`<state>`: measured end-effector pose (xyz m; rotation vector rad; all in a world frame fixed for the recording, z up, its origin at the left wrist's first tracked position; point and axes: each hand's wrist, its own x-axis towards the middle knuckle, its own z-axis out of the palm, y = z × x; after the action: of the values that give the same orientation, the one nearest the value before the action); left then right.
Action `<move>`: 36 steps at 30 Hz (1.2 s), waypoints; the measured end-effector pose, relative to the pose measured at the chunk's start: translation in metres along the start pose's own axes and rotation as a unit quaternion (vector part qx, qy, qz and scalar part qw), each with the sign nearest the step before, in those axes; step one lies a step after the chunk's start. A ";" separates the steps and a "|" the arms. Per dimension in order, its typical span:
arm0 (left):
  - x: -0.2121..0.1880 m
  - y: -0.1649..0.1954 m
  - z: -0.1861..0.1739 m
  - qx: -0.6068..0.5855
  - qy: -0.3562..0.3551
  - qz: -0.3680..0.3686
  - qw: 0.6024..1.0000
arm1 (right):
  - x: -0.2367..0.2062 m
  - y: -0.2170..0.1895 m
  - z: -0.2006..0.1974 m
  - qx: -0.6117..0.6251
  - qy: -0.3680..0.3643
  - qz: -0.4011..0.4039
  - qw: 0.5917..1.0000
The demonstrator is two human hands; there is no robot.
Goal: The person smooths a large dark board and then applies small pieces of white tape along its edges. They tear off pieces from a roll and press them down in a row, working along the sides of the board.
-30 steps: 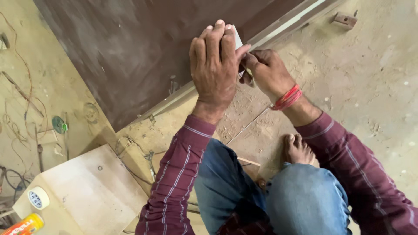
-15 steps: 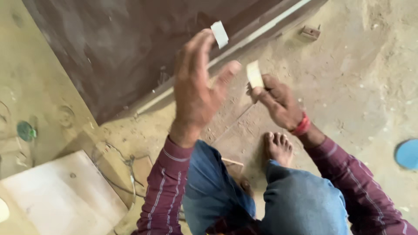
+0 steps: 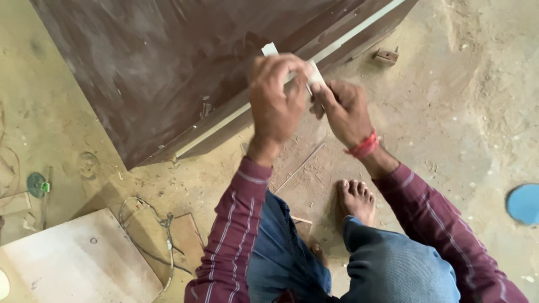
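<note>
White strip (image 3: 269, 49) pinched btwn your left hand (image 3: 275, 104) & right hand (image 3: 345, 109), fingers of both clenched on it, over brown panel (image 3: 168, 73) edge.

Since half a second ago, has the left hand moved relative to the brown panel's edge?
Yes. The left hand has come back in toward the brown panel edge, meeting the right hand at the pale strip.

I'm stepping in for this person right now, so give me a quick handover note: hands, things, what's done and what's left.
Left hand: pinching a pale strip above the edge of the brown board.
Right hand: gripping another pale strip piece, close to the left.
Board lies on the dusty floor; its pale edge shows.
Done: both pieces in hand.
Left: neither piece appears set on the edge yet.
</note>
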<state>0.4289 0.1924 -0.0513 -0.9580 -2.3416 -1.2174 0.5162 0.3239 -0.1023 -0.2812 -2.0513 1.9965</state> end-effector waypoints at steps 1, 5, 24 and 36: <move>0.009 -0.008 0.002 0.026 0.014 0.010 1.000 | 0.010 0.003 0.003 -0.009 0.017 0.011 1.000; 0.030 -0.031 0.011 0.113 0.032 -0.005 0.993 | 0.050 -0.001 0.009 -0.118 0.034 0.031 0.992; 0.005 -0.053 0.034 0.299 -0.037 0.092 0.949 | 0.068 0.042 -0.002 -0.015 -0.058 0.208 0.976; 0.037 -0.021 0.018 0.326 -0.098 0.067 0.938 | -0.002 0.154 0.057 0.125 -0.181 0.152 0.963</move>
<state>0.3879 0.2144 -0.0532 -0.9947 -2.5099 -0.2457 0.4928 0.2748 -0.2570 -0.1995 -2.0192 2.6382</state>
